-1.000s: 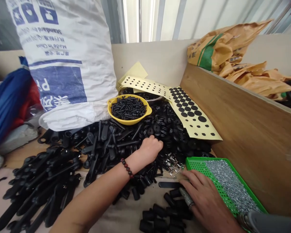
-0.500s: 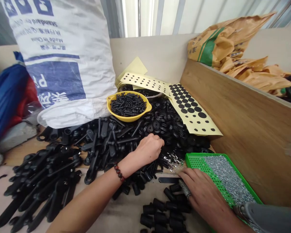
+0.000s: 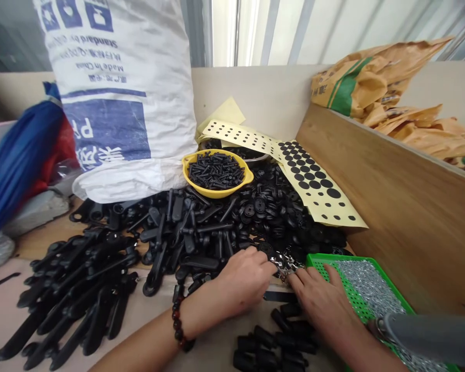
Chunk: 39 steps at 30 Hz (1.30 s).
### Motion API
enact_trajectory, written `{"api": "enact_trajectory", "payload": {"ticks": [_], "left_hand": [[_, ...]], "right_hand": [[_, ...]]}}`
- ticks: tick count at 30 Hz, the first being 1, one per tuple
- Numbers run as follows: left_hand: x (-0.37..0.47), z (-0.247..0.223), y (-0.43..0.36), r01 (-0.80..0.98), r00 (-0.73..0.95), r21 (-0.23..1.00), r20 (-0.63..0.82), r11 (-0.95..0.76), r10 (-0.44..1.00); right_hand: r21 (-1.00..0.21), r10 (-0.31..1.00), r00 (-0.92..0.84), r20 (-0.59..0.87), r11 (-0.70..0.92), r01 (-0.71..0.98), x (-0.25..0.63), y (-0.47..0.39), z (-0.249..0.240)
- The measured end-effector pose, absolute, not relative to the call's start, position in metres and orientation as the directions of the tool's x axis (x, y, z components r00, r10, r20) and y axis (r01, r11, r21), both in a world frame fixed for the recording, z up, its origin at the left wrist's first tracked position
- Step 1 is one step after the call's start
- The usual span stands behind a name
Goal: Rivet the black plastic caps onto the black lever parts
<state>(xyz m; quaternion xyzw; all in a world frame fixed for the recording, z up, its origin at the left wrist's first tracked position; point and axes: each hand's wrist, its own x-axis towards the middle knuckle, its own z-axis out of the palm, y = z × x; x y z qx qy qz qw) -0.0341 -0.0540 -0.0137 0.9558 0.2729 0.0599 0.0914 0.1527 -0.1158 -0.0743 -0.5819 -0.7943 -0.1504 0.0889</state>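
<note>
2 hands [image 3: 240,284] [image 3: 323,297], 1 yel. bowl [image 3: 217,194], 1 grn. tray [image 3: 351,292], 1 wht. sack [image 3: 166,103]; metal clips [image 3: 284,262], blk. parts [image 3: 96,320]: can't ct.

Silvery metal pieces [image 3: 285,262], loosely heaped at varied angles (single outlines blurred), strewn before piled black discs [image 3: 273,209], set just left of a green tray [image 3: 355,296]

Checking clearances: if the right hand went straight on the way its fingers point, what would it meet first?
Most likely the small silver metal pieces, heaped just ahead of the right hand. Depth is unclear there, so the hand may already be touching them.
</note>
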Motion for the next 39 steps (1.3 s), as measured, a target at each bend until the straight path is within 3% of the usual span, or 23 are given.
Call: {"api": "enact_trajectory", "payload": {"ticks": [3,7,9,11,13,16,19,22,26,30,33,37,39], "left_hand": [[-0.037,-0.018,-0.064,0.458,0.859,0.283,0.102,-0.843,0.501],[-0.034,-0.024,-0.075,0.505,0.800,0.469,0.061,-0.725,0.597],[-0.030,-0.028,-0.081,0.513,0.731,0.602,0.067,-0.612,0.679],[-0.024,-0.032,-0.087,0.452,0.642,0.778,0.056,-0.437,0.765],[-0.019,-0.032,-0.092,0.329,0.555,0.920,-0.005,-0.214,0.832],[-0.017,-0.029,-0.095,0.230,0.479,0.973,-0.105,-0.010,0.872],[-0.020,-0.024,-0.094,0.284,0.486,0.958,-0.119,-0.028,0.866],[-0.025,-0.024,-0.093,0.333,0.532,0.931,-0.053,-0.152,0.845],[-0.029,-0.026,-0.091,0.373,0.617,0.869,0.030,-0.326,0.787],[-0.034,-0.018,-0.083,0.431,0.736,0.769,0.002,-0.472,0.677],[-0.033,-0.006,-0.068,0.458,0.804,0.641,-0.002,-0.617,0.595],[-0.018,-0.002,-0.044,0.649,0.718,0.350,0.011,-0.675,0.696],[-0.008,-0.006,-0.035,0.699,0.689,0.276,-0.017,-0.659,0.724]], "right_hand": [[0.125,0.876,-0.329,0.352,0.304,0.944,0.153,-0.114,-0.077],[0.065,0.811,-0.379,0.446,0.392,0.918,0.156,-0.115,-0.069],[-0.076,0.761,-0.398,0.512,0.502,0.862,0.156,-0.118,-0.058],[-0.305,0.747,-0.384,0.542,0.601,0.739,0.156,-0.121,-0.046],[-0.530,0.808,-0.289,0.514,0.564,0.634,0.155,-0.125,-0.038],[-0.664,0.865,-0.181,0.468,0.479,0.574,0.154,-0.130,-0.037],[-0.680,0.895,-0.174,0.411,0.428,0.596,0.154,-0.132,-0.044],[-0.650,0.892,-0.225,0.393,0.443,0.618,0.153,-0.133,-0.043],[-0.413,0.794,-0.315,0.519,0.556,0.721,0.149,-0.134,-0.037],[-0.184,0.727,-0.380,0.572,0.565,0.804,0.148,-0.137,-0.041],[-0.154,0.733,-0.359,0.577,0.530,0.834,0.150,-0.139,-0.040],[-0.126,0.729,-0.310,0.611,0.476,0.870,0.151,-0.138,-0.032],[-0.135,0.729,-0.305,0.612,0.477,0.869,0.150,-0.137,-0.029]]}}
